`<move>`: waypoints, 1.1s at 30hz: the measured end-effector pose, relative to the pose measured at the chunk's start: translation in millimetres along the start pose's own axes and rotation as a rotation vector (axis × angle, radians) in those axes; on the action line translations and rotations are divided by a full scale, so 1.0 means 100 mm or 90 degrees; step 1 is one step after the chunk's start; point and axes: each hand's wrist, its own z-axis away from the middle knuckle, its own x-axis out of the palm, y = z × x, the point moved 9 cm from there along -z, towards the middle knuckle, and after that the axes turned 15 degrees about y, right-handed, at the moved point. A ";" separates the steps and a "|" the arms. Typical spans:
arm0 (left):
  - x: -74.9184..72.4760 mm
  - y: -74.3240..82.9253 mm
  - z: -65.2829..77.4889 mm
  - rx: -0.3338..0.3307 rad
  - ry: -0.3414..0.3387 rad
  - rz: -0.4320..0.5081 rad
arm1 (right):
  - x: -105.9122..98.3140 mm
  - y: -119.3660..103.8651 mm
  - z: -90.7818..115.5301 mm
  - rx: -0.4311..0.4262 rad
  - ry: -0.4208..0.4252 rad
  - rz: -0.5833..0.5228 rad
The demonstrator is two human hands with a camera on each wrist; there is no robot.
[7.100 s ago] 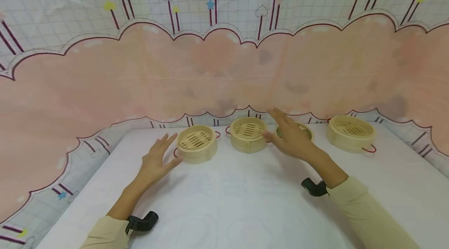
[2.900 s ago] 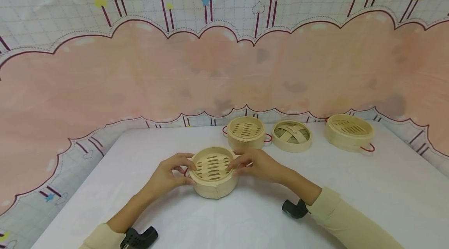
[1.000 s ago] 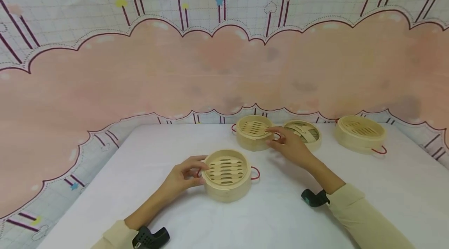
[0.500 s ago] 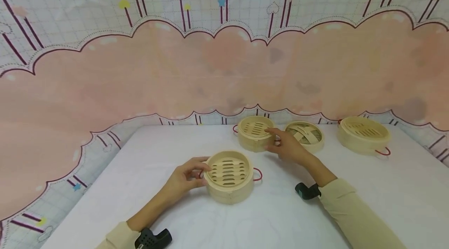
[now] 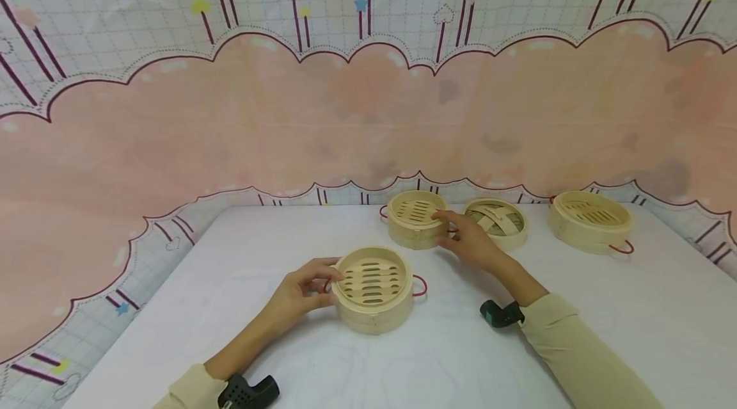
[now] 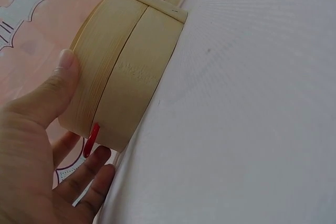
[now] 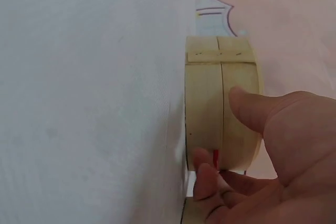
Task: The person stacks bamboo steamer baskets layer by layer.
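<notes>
Nearest to me on the white table stands a round bamboo steamer basket (image 5: 374, 320) with a slatted bottom and red loop handles. My left hand (image 5: 302, 290) grips its left side, thumb and fingers at the rim and wall; in the left wrist view the thumb lies on the wall and the fingers curl near the red handle (image 6: 91, 140). Farther back is a second steamer basket (image 5: 410, 237). My right hand (image 5: 471, 244) holds it at its right side. The right wrist view shows the thumb on the basket wall (image 7: 205, 108) and fingertips around its red handle (image 7: 216, 158).
Behind my right hand lies a woven bamboo steamer lid (image 5: 509, 240). Another steamer basket (image 5: 587, 234) with red handles stands at the back right. A printed cloth backdrop (image 5: 368, 121) rises along the back edge of the white table (image 5: 437, 358).
The first basket came from the back left to the front middle, carried by both hands. My right hand then let go and took hold of the second basket; little moves in the last half second.
</notes>
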 end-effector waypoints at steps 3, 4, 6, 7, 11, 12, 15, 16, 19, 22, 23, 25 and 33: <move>0.01 -0.01 -0.01 0.005 -0.002 0.001 | -0.03 -0.02 0.00 -0.014 0.014 0.016; 0.00 -0.01 -0.01 0.006 -0.001 0.002 | -0.03 -0.03 0.00 -0.016 0.016 0.021; -0.01 -0.01 0.00 0.006 0.001 0.001 | -0.04 -0.05 0.00 -0.017 0.017 0.032; -0.02 -0.01 0.00 0.007 0.001 0.001 | -0.04 -0.06 -0.01 -0.020 0.019 0.039; -0.02 -0.01 0.00 0.008 -0.003 0.001 | -0.07 -0.06 -0.01 -0.016 0.036 0.056; -0.02 -0.01 0.00 0.009 -0.004 0.002 | -0.09 -0.07 -0.01 -0.020 0.042 0.057; -0.02 -0.01 0.00 0.006 -0.003 0.003 | -0.11 -0.08 -0.02 -0.026 0.050 0.046; -0.02 -0.01 0.00 0.005 -0.004 0.002 | -0.11 -0.08 -0.02 -0.025 0.051 0.041; -0.02 -0.02 0.00 -0.001 -0.004 0.001 | -0.12 -0.08 -0.01 -0.018 0.049 0.036; -0.01 -0.03 0.00 -0.007 -0.004 0.001 | -0.13 -0.06 -0.01 -0.005 0.047 0.037; -0.01 -0.04 0.00 -0.008 -0.004 0.001 | -0.13 -0.06 -0.01 -0.003 0.046 0.038; -0.02 -0.04 0.00 -0.009 -0.003 0.003 | -0.13 -0.06 -0.02 0.001 0.046 0.040; -0.01 -0.08 0.00 -0.022 -0.002 -0.006 | -0.14 -0.07 -0.01 0.010 0.044 0.032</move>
